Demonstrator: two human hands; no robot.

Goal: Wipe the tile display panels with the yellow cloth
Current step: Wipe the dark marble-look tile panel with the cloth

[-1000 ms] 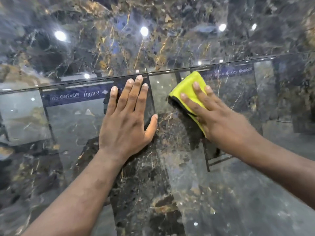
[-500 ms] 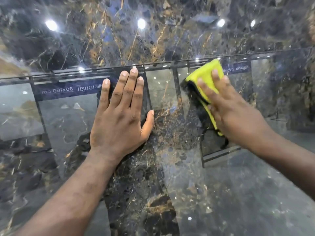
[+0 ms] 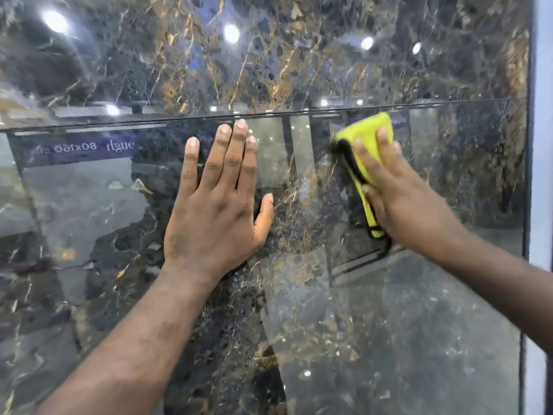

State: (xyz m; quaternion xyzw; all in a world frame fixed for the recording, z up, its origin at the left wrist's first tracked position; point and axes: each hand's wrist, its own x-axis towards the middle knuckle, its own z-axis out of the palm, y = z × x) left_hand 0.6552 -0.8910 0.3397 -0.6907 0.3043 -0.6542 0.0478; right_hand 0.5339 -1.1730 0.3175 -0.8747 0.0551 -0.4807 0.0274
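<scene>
A glossy dark marble tile panel (image 3: 374,324) with gold and blue veins fills the view, and a second matching panel (image 3: 299,64) sits above a thin horizontal seam. My left hand (image 3: 218,205) lies flat on the lower panel with fingers spread, its fingertips just under the seam. My right hand (image 3: 398,202) presses the folded yellow cloth (image 3: 366,139) with a dark edge against the lower panel, right of the left hand and just below the seam. Most of the cloth is hidden under my fingers and palm.
The right edge of the panels (image 3: 528,175) meets a pale strip of wall. The shiny surface mirrors ceiling lights (image 3: 232,32) and a reversed blue label (image 3: 74,148).
My right hand has slid the yellow cloth to the right along the seam. My view has shifted, bringing the panel's right edge into sight. The left hand stays flat on the panel.
</scene>
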